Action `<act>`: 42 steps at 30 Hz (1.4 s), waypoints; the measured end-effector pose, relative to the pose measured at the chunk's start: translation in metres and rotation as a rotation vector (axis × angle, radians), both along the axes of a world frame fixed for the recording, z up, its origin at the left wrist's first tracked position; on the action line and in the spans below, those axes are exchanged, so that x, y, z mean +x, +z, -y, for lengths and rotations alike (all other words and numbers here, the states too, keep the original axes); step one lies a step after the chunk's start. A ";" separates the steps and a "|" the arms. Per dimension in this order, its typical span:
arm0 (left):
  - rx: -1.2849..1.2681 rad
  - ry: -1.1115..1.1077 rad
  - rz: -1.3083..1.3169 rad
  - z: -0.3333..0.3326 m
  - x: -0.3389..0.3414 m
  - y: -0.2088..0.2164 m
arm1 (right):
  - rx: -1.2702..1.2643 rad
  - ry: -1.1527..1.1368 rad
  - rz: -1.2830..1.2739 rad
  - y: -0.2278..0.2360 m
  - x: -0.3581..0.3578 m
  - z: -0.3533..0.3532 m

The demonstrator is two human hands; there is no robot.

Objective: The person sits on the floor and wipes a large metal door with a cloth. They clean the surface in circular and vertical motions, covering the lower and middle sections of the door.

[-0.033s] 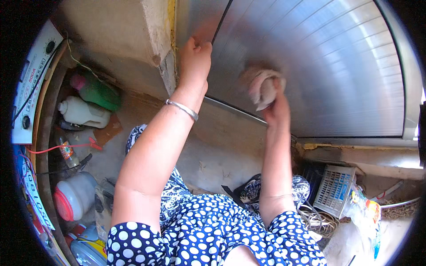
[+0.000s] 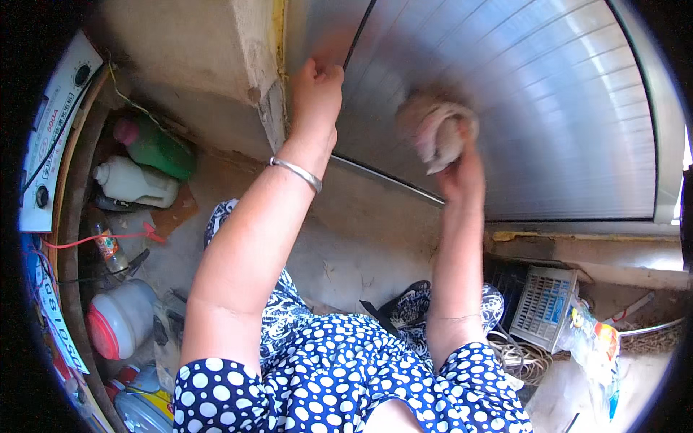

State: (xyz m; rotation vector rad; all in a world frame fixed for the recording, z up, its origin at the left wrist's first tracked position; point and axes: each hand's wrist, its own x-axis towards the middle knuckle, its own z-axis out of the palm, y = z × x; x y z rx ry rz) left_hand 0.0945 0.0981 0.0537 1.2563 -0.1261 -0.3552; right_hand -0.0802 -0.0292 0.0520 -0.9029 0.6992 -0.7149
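A large shiny, ribbed metal panel (image 2: 563, 130) with a dark edging strip fills the upper right. My left hand (image 2: 317, 90), a silver bangle on its wrist, is closed at the panel's left edge beside the dark strip. Its fingertips are partly hidden. A crumpled pale cloth (image 2: 439, 137) is bunched in my right hand (image 2: 462, 173) and lies against the panel's face. Motion blurs the cloth, and it covers most of the fingers. A dim reflection shows in the metal.
On the left, under a white device with knobs (image 2: 61, 130), stand a green bottle (image 2: 162, 148), a white jug (image 2: 137, 182) and a red-lidded container (image 2: 123, 317). At right lie a grey plastic crate (image 2: 543, 307), coiled cable (image 2: 523, 357) and a plastic bag (image 2: 595, 339).
My right hand and the cloth have shifted slightly right across the panel. My left hand stays at the edge, almost unmoved.
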 end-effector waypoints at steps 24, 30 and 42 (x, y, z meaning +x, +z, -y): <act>-0.002 -0.122 -0.103 -0.007 -0.002 0.008 | 0.303 0.009 -0.030 -0.217 0.000 0.021; 0.008 -0.113 -0.043 -0.002 -0.005 0.001 | 0.461 -0.103 -0.274 -0.279 0.006 0.012; -0.019 -0.078 -0.054 0.004 -0.012 0.000 | 0.667 -0.127 -0.250 -0.298 0.003 0.026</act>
